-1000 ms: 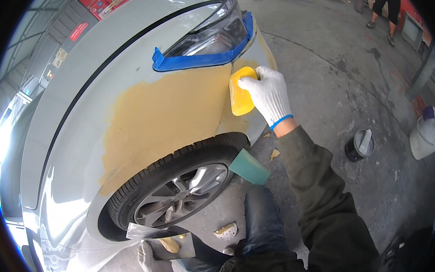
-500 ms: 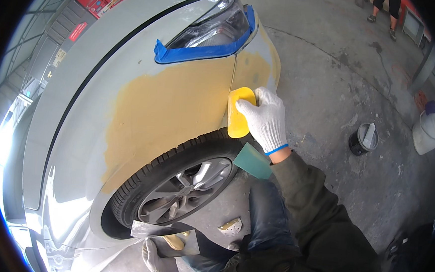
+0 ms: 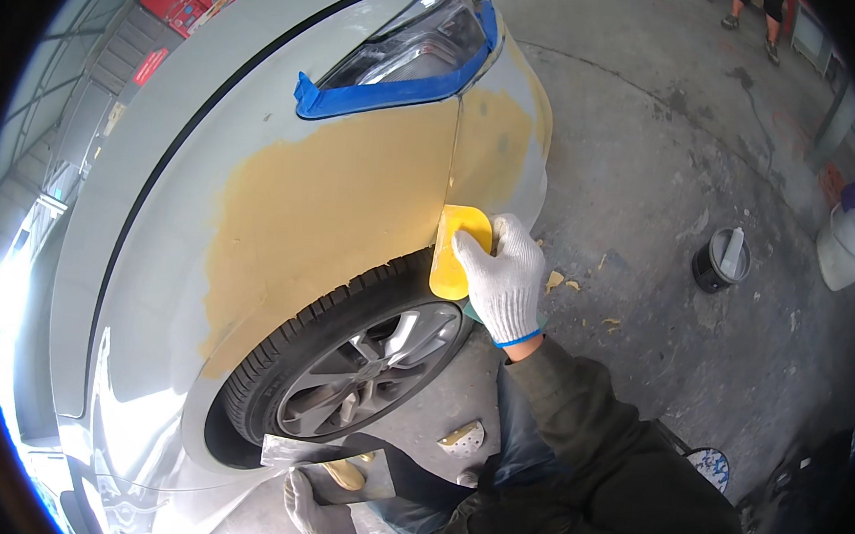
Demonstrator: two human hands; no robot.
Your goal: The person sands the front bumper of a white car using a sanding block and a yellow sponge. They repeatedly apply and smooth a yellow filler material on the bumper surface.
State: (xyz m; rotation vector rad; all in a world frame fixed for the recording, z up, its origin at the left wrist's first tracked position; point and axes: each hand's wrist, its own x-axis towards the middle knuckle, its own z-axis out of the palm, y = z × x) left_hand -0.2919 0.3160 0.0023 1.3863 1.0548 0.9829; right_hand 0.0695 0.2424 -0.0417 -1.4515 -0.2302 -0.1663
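Observation:
My right hand [image 3: 508,284], in a white knit glove, grips a yellow flat spreader [image 3: 454,274]. The spreader's edge is at the lower front of the car fender, by the seam with the bumper and just above the tire [image 3: 254,374]. Tan body filler [image 3: 334,193] covers a broad patch of the fender and part of the bumper. Low down, my gloved left hand [image 3: 319,517] holds a flat grey metal plate [image 3: 289,451], with a blob of tan filler [image 3: 344,474] on it. Behind my right hand, a green sheet [image 3: 470,312] is mostly hidden.
Blue masking tape [image 3: 384,98] borders the headlight [image 3: 421,56]. On the concrete floor are filler scraps [image 3: 555,281], a dark can [image 3: 709,274] with a pale tool in it, and a white bucket [image 3: 842,255]. Another person's legs [image 3: 772,29] show at the far right.
My right hand and the spreader have moved down along the seam, toward the tire. The green sheet is now mostly covered. Filler scraps have come into view. My left hand has barely moved.

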